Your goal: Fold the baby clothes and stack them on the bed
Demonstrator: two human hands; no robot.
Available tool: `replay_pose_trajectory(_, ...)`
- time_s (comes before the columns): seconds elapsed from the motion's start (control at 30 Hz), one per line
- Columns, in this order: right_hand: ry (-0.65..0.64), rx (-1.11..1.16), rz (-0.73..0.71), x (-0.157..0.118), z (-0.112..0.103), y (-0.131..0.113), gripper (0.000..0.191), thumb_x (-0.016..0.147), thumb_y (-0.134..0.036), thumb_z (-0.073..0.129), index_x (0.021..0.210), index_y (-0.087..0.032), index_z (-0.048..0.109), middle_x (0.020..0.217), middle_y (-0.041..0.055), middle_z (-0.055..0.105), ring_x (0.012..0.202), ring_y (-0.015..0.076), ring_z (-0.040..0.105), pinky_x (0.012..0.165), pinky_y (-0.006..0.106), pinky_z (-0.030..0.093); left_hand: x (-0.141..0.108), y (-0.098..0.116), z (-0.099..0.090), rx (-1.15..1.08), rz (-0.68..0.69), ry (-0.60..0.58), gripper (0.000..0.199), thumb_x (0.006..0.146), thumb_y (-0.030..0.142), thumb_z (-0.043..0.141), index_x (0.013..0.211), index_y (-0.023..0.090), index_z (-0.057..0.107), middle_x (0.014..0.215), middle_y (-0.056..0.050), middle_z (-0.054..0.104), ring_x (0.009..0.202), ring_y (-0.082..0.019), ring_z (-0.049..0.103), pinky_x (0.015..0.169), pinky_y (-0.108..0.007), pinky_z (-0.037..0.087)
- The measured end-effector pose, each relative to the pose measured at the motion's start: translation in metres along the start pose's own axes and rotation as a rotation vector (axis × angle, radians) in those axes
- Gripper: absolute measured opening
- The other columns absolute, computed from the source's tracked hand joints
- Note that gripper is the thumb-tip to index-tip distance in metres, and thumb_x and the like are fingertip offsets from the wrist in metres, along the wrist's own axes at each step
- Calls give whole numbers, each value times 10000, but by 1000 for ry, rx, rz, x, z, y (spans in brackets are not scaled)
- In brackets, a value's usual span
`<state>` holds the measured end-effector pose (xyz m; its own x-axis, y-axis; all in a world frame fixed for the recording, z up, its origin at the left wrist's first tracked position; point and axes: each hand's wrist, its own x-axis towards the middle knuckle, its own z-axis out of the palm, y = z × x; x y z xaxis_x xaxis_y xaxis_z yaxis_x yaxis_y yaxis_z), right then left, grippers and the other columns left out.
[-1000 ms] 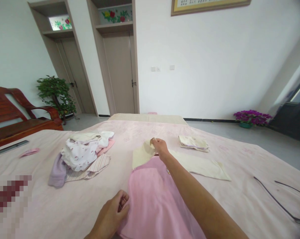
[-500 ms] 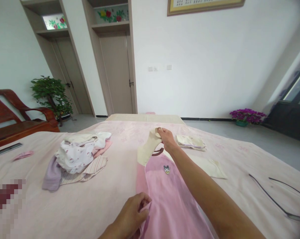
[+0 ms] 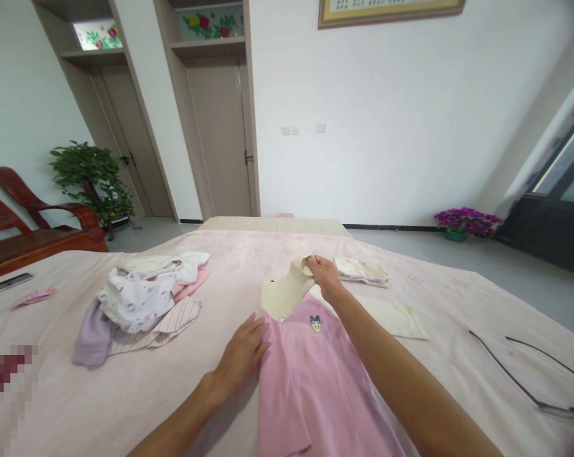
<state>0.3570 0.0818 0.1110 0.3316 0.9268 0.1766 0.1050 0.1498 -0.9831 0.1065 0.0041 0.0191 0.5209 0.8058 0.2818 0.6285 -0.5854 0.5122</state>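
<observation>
A pink garment (image 3: 332,374) with a cream upper part and a small duck-face patch lies spread on the pink bedsheet (image 3: 210,381). My right hand (image 3: 322,273) pinches the cream collar at its far end and holds it a little raised. My left hand (image 3: 245,349) rests at the garment's left edge, just below the cream shoulder, fingers spread and touching the pink cloth. One long pink sleeve lies folded inward over the front, its cuff near the bottom of the view.
Left is a loose clothes pile (image 3: 141,292); right are folded cream cloths (image 3: 363,271), another cream piece (image 3: 396,317) and eyeglasses (image 3: 529,393). A dark flat device (image 3: 6,285) and a pink strip (image 3: 34,297) lie far left.
My left hand has let go of the garment's side and moved up to its shoulder edge, opening. The sleeve now lies over the front. My right hand has lowered the collar slightly.
</observation>
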Motion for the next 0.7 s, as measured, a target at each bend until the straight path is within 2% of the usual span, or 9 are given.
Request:
replay_pose_trajectory(0.07,-8,-47,-22,-5,-2,2,265,715,-425,522,623,-179,558,528,-33,523,514,109,461,477,214,325,7,-15,8,153,68,-68,534,895,417,533,1376,189,495,1486,-128,419,1426,-327,244,1142,-520,227)
replay_pose_trajectory(0.1,-17,-70,-34,-8,-3,2,255,711,-404,524,614,-174,573,542,-26,541,531,112,475,487,213,332,9,-20,13,203,94,-110,588,897,449,527,1415,183,445,1514,-137,368,1439,-331,205,1147,-528,214)
replay_pose_trajectory(0.23,-47,-138,-50,-17,-7,6,282,740,-390,485,653,-162,626,627,3,613,588,128,527,533,219,376,9,-24,25,294,140,-219,631,947,510,401,1482,182,331,1551,-156,282,1449,-318,177,1151,-525,190)
replay_pose_trajectory(0.37,40,-246,-14,-27,-20,20,346,784,-419,429,727,-156,646,673,32,633,654,169,561,579,253,408,6,-26,25,289,147,-225,661,955,564,334,1502,196,289,1575,-137,224,1461,-303,129,1163,-511,152)
replay_pose_trajectory(0.47,136,-359,24,-42,-35,31,314,752,-374,506,893,-157,684,895,89,682,892,250,589,745,328,442,6,-30,23,222,125,-203,621,959,547,346,1491,229,319,1571,-109,246,1457,-280,164,1167,-496,160)
replay_pose_trajectory(0.53,156,-511,-30,-63,-41,34,371,709,-287,572,1050,-179,673,1118,116,652,1088,292,531,901,386,401,6,-32,23,154,95,-150,550,973,496,351,1453,231,398,1546,-97,315,1442,-261,227,1164,-484,195)
replay_pose_trajectory(0.6,20,-684,-151,-95,-40,33,418,705,-214,584,1116,-221,656,1187,98,631,1137,281,510,969,405,365,7,-35,23,82,72,-69,475,980,431,364,1380,215,502,1501,-94,404,1415,-244,299,1159,-462,240)
replay_pose_trajectory(0.63,-118,-733,-208,-114,-38,31,386,724,-200,574,1097,-242,664,1142,76,652,1091,258,539,958,393,379,8,-35,24,51,69,-30,443,978,399,378,1343,211,543,1477,-91,440,1399,-239,329,1156,-451,259)
replay_pose_trajectory(0.7,-453,-677,-235,-154,-31,26,250,777,-193,546,966,-262,695,971,28,689,910,197,600,846,321,439,8,-37,25,15,77,21,398,965,342,407,1296,211,586,1444,-85,482,1376,-235,367,1156,-439,278)
